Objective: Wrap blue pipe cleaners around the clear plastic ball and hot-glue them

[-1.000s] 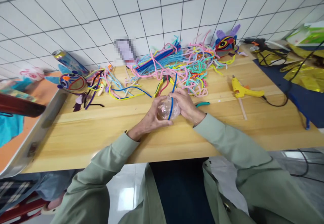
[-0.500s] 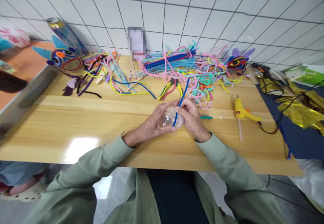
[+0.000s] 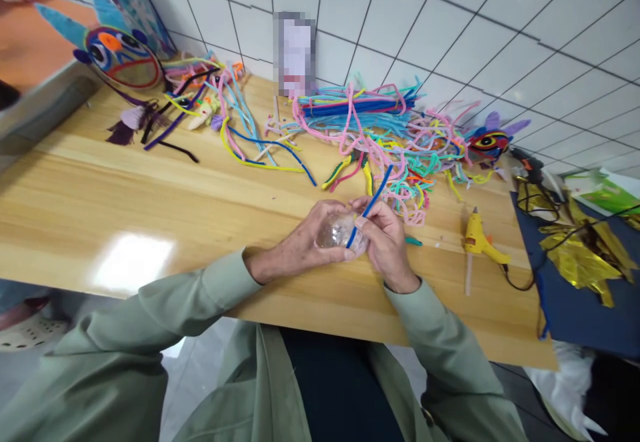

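Observation:
My left hand (image 3: 301, 241) is closed around the left side of a clear plastic ball (image 3: 331, 232), thumb along its near edge. A blue pipe cleaner (image 3: 377, 193) lies against the ball's right side, its far end sticking up and away. The thumb and fingers of my right hand (image 3: 386, 237) pinch that pipe cleaner against the ball. Just beyond my hands lie yellow-and-green-handled pliers (image 3: 369, 179), their jaws hidden among pipe cleaners. To the right of my right hand rests a small teal piece (image 3: 413, 241).
A heap of coloured pipe cleaners (image 3: 355, 122) lies along the tiled wall. Decorated masks or faces stand at left (image 3: 133, 62) and right (image 3: 487, 142). A yellow glue gun (image 3: 477, 239) with its cord sits at right, near gold foil (image 3: 575, 249). A pixelated upright object (image 3: 295, 55) leans on the wall.
The view has tilted and shifted. My hands still hold the ball and the blue pipe cleaner, with the pipe cleaner's free end leaning further to the right.

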### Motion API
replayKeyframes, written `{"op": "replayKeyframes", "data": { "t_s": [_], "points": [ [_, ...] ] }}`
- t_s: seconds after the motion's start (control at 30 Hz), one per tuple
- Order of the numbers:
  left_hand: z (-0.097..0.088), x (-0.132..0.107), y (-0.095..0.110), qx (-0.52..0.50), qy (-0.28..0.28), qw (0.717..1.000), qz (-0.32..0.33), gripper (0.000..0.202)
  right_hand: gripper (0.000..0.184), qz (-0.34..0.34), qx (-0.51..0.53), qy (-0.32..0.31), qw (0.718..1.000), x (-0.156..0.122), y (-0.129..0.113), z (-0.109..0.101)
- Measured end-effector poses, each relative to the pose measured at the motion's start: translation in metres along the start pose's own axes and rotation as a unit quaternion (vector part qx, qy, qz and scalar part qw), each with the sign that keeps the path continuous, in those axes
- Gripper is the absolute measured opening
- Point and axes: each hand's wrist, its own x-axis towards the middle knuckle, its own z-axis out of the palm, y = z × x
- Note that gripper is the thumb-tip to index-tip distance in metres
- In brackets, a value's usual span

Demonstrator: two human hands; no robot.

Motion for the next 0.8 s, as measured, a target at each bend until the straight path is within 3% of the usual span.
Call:
{"op": "replayKeyframes", "data": {
  "t_s": [0.1,0.27,0.73,0.8],
  "points": [
    [0.002,-0.001,0.003,0.013,0.009,1.0,0.018,0.064,0.021,0.014,0.002,0.0,1.0,-0.001,-0.007,0.0],
    [0.002,-0.003,0.004,0.05,0.012,0.997,0.065,0.073,0.021,0.045,-0.01,0.022,0.999,-0.001,-0.016,0.002],
    [0.001,-0.001,0.002,0.049,-0.006,0.992,0.115,0.067,0.019,0.099,0.017,0.035,0.994,0.0,-0.013,0.005],
    [0.003,-0.002,0.0,0.051,-0.006,0.993,0.109,0.074,0.019,0.095,0.007,0.032,0.995,0.0,-0.014,0.004]
  ]
}}
